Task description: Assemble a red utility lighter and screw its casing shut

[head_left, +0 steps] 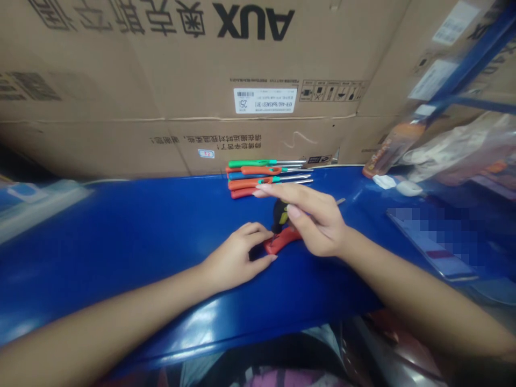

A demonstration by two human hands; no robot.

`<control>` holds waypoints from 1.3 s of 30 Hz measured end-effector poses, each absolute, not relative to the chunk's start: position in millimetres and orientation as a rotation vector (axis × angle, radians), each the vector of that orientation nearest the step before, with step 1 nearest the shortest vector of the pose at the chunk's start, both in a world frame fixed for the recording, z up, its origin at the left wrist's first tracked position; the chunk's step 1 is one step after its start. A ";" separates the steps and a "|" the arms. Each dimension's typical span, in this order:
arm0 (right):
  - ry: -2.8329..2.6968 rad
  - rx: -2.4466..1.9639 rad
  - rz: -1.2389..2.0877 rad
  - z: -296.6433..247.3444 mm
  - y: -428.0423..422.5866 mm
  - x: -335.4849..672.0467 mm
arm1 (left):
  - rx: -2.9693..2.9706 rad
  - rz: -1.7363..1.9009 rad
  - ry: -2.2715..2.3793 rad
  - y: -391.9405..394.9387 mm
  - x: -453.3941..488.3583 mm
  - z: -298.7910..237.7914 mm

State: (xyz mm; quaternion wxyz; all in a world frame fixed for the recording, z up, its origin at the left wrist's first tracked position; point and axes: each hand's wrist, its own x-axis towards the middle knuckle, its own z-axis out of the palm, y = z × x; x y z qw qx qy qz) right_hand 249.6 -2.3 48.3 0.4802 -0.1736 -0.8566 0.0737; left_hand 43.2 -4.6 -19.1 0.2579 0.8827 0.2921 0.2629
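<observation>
A red lighter handle (276, 245) rests on the blue table, partly covered by my right hand. My left hand (237, 258) has its fingertips and thumb on either side of the handle's near end. My right hand (320, 217) is above the lighter, index finger reaching forward and thumb bent. Between that thumb and index finger shows the black and yellow handle of a screwdriver (279, 215). A thin metal tip (342, 201) sticks out beyond my right hand. The lower fingers of this hand are hidden. Just past my index fingertip lies a pile of long-nosed lighters (250, 184).
A large cardboard box (181, 97) stands as a wall behind the blue table (133, 220). At right are an orange bottle (393, 148), a phone-like flat device (435, 247) and plastic bags (455, 145). Clear plastic (36, 207) lies at far left.
</observation>
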 end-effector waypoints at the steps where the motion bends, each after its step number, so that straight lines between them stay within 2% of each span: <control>1: -2.088 -0.434 0.284 48.5 -2.9 249.0 | 2.392 0.718 0.796 -4.7 43.1 -19.4; 3: -2.064 -0.458 0.367 49.4 -3.5 248.0 | 2.388 0.722 0.802 -4.7 42.7 -20.4; 8: -2.088 -0.471 0.057 50.1 -3.4 249.3 | 2.401 0.716 0.804 -4.3 42.6 -20.6; 13: -2.052 -0.492 0.442 45.3 -3.1 244.5 | 2.393 0.718 0.807 -4.5 43.2 -18.9; 17: -1.988 -0.476 0.101 45.2 -0.7 243.9 | 2.393 0.693 0.831 -4.3 42.4 -21.1; 19: -2.023 -0.449 0.045 47.2 -2.0 245.0 | 2.404 0.707 0.816 -4.4 42.2 -20.9; 24: -1.994 -0.484 0.490 49.1 -7.7 242.1 | 2.403 0.712 0.806 -5.3 43.2 -17.1; 26: -1.928 -0.500 0.389 47.8 -6.7 240.7 | 2.387 0.709 0.813 -5.4 43.6 -16.8; 30: -1.922 -0.494 -0.038 46.5 -3.7 241.8 | 2.384 0.714 0.809 -5.3 43.9 -17.2; 36: -1.917 -0.583 0.313 43.8 -1.9 241.5 | 2.397 0.710 0.797 -5.0 43.7 -16.6; 39: -1.861 -0.558 0.101 41.8 3.1 243.1 | 2.391 0.724 0.788 -4.9 43.1 -17.8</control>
